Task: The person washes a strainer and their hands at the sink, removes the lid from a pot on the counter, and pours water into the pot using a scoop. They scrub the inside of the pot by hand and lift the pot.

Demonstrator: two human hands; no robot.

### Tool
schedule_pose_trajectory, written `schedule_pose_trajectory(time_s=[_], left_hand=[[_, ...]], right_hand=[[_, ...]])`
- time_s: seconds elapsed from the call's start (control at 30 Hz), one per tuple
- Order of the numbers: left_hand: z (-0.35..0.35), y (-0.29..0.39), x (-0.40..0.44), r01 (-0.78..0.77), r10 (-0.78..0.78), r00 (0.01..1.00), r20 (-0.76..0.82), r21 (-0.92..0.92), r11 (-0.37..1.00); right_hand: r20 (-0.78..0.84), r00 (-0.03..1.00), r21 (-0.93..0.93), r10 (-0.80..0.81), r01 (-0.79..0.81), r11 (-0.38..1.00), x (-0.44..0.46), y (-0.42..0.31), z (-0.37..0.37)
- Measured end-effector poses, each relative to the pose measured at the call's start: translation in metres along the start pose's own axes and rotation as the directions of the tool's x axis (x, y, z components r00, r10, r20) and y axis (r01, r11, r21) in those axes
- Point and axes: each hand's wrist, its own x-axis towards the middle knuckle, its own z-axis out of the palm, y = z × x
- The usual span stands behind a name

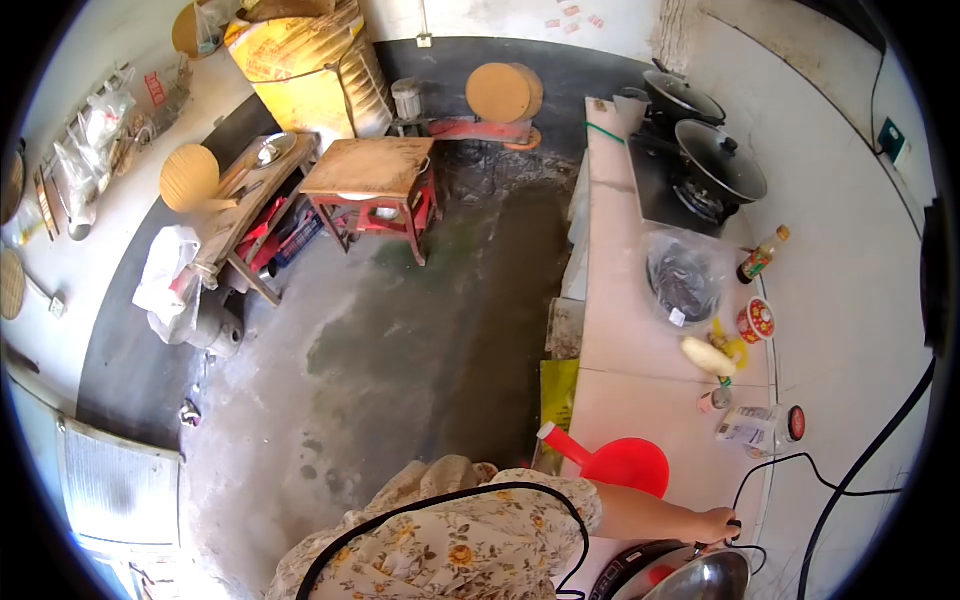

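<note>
My right hand (716, 525) reaches out to the right at the bottom of the head view. Its fingers are closed round a dark handle at the edge of a shiny steel lid (712, 578). Under the tilted lid sits a black-rimmed round cooker (622, 572), cut off by the frame's lower edge; what it contains is hard to make out. Beside my forearm a red plastic ladle (630, 465) lies on the pale counter (620, 405). My left hand is out of view.
Farther along the counter are a peeled pale vegetable (706, 356), a jar (793, 424), a sauce bottle (764, 254), a bagged dark bowl (684, 280) and a lidded wok (722, 162) on a stove. Black cords (835, 490) run nearby. A wooden table (370, 168) stands across the floor.
</note>
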Motion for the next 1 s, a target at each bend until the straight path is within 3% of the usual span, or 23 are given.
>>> schedule_pose_trajectory(time_s=[0.07,0.13,0.17,0.2,0.23,0.27,0.3,0.33,0.37,0.43,0.5,0.63,0.67,0.7,0.77,0.83,1.0], left_hand=[[0.0,-0.011,0.01,-0.004,0.005,0.999,0.038,-0.025,1.0],[-0.006,-0.014,0.012,-0.025,0.017,0.996,0.087,0.084,0.996],[0.0,0.003,-0.01,-0.046,0.076,0.987,-0.145,0.201,0.978],[-0.005,-0.006,0.0,-0.036,0.082,0.99,-0.113,0.356,0.934],[-0.007,-0.053,0.038,-0.126,0.22,0.969,-0.109,0.548,0.827],[-0.014,-0.042,0.026,-0.172,0.192,0.981,0.021,0.542,0.823],[-0.013,-0.025,0.01,-0.069,0.084,0.996,-0.013,0.454,0.889],[-0.016,-0.011,0.003,0.018,-0.039,0.998,0.049,0.367,0.93],[-0.021,-0.001,-0.002,0.119,-0.156,0.982,0.103,0.295,0.948],[-0.031,0.008,-0.004,0.125,-0.181,0.978,0.103,0.407,0.905],[-0.027,0.033,-0.019,0.199,-0.238,0.968,0.076,0.346,0.917],[-0.054,0.035,-0.024,0.176,-0.205,0.97,0.133,0.198,0.964],[-0.046,0.027,-0.024,0.183,-0.206,0.971,0.121,0.18,0.967],[-0.042,0.033,-0.031,0.163,-0.19,0.976,0.108,0.222,0.961],[-0.057,0.016,-0.028,-0.016,-0.02,0.969,0.246,0.141,0.99],[-0.045,0.025,-0.037,0.035,-0.062,0.968,0.242,0.113,0.993],[-0.008,0.057,-0.069,-0.199,0.133,0.864,0.485,0.087,0.976]], right_hand=[[-0.079,0.996,0.01,0.04,-0.04,0.999,-0.009,0.015,-0.028],[-0.209,0.97,0.049,0.121,-0.114,0.992,-0.025,0.039,-0.069],[-0.285,0.94,0.078,0.189,-0.173,0.982,-0.037,0.056,-0.093],[-0.374,0.884,0.118,0.282,-0.257,0.959,-0.053,0.073,-0.123],[-0.423,0.83,0.167,0.363,-0.323,0.932,-0.067,0.092,-0.149],[-0.415,0.802,0.246,0.429,-0.355,0.902,-0.083,0.106,-0.17],[-0.167,0.935,0.529,0.314,-0.184,0.828,-0.089,0.124,-0.185],[0.097,0.981,0.779,0.17,-0.181,0.6,-0.094,0.141,-0.2],[0.049,0.946,0.844,0.32,-0.21,0.494,-0.097,0.14,-0.193],[-0.038,0.912,0.889,0.409,-0.156,0.431,-0.114,0.127,-0.177],[-0.09,0.931,0.912,0.353,-0.066,0.406,-0.12,0.132,-0.168],[-0.38,0.868,0.807,0.319,0.143,0.573,-0.139,0.093,-0.143],[-0.485,0.816,0.69,0.315,0.135,0.711,-0.143,0.098,-0.151],[-0.454,0.849,0.712,0.271,0.162,0.683,-0.144,0.099,-0.159],[-0.553,0.805,0.627,0.213,0.234,0.743,-0.129,0.115,-0.16],[-0.577,0.793,0.58,0.195,0.23,0.781,-0.133,0.082,-0.152],[-0.57,0.809,0.533,0.14,0.235,0.812,-0.143,0.025,-0.121]])
